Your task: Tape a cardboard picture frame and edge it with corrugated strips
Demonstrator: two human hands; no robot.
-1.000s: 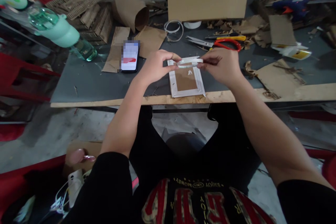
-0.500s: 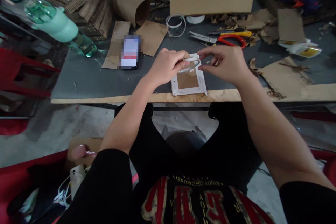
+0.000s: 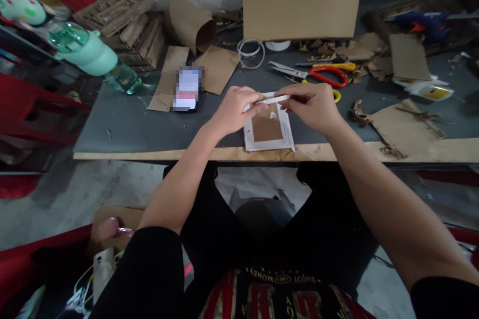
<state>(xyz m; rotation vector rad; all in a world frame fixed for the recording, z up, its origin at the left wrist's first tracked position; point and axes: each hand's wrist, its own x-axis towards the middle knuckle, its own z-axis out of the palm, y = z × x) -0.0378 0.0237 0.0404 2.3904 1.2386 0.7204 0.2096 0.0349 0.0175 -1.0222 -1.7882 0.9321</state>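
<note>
My left hand (image 3: pixel 237 107) is closed in a pinch on a narrow ring of white tape (image 3: pixel 276 100), seen nearly edge-on as a thin band. From the other side, my right hand (image 3: pixel 312 104) also grips the band between thumb and fingers. Just under both hands lies a flat rectangular cardboard piece (image 3: pixel 264 127) with white strips along its borders, at the bench's front edge. A small white scrap (image 3: pixel 273 115) rests on its brown middle. The fingers cover part of its far border.
Behind the hands are red-handled scissors (image 3: pixel 325 76), clear rings (image 3: pixel 251 54) and a large cardboard sheet (image 3: pixel 301 0). To the left stand a phone (image 3: pixel 187 88) and a green bottle (image 3: pixel 93 57). Cardboard scraps (image 3: pixel 406 127) and a glue gun (image 3: pixel 422 25) lie right.
My right hand has moved left and now grips the tape ring; its fingers were apart before. The ring has turned from an open oval to edge-on. The whole view has shifted slightly.
</note>
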